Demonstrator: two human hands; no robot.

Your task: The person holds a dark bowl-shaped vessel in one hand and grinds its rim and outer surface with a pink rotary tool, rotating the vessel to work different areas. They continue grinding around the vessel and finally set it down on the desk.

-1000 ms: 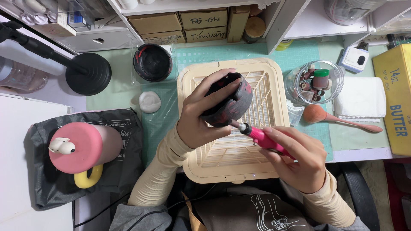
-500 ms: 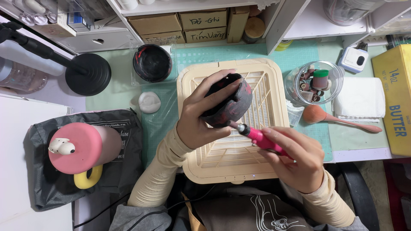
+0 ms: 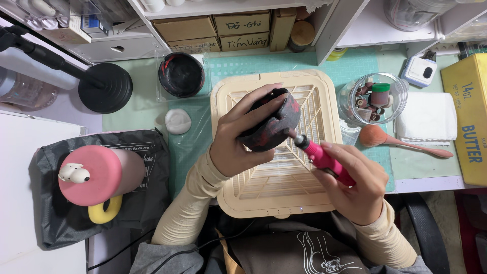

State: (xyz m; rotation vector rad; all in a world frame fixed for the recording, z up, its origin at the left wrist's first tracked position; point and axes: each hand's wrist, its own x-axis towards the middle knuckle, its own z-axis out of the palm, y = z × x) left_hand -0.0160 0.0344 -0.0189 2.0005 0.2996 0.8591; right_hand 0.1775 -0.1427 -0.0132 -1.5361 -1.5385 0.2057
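The cream square slatted plastic tray lies at the centre of the green cutting mat. Above the tray, the left hand grips the dark round red-smeared bowl, and the pink pen-shaped rotary tool in the right hand touches the bowl from 4 o'clock. At 10 o'clock of the tray sits a black round pot, at 9 o'clock a white round lump, at 2 o'clock a clear glass jar of small cylinders. At 8 o'clock a pink cylindrical mug rests on a black fabric bag.

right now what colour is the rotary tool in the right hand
Bright pink body with a dark metal tip, seen best in the head view: rotary tool, right hand.
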